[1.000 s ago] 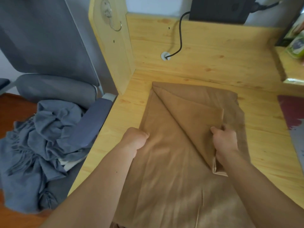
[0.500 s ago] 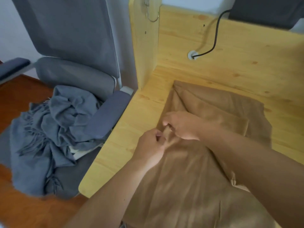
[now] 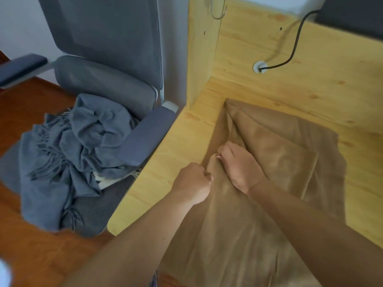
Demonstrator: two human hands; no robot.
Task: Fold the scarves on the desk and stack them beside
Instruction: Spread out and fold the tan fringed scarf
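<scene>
A: Where is the scarf [image 3: 269, 204] held?

B: At its left edge on the counter [image 3: 165, 162]. The left hand [image 3: 193, 182] is clenched on that edge; just beyond it, the right hand's [image 3: 238, 164] fingers [image 3: 222, 153] pinch the folded-over layer.

A: How should the fold be finished?

B: The edges should be matched and kept taut, then the crease pressed flat. The grey scarf [image 3: 68, 154] on the chair [image 3: 124, 90] is left for later.

Brown scarf [image 3: 259, 183] cut off at bottom edge; fingertips of both hands hidden in fabric.
</scene>
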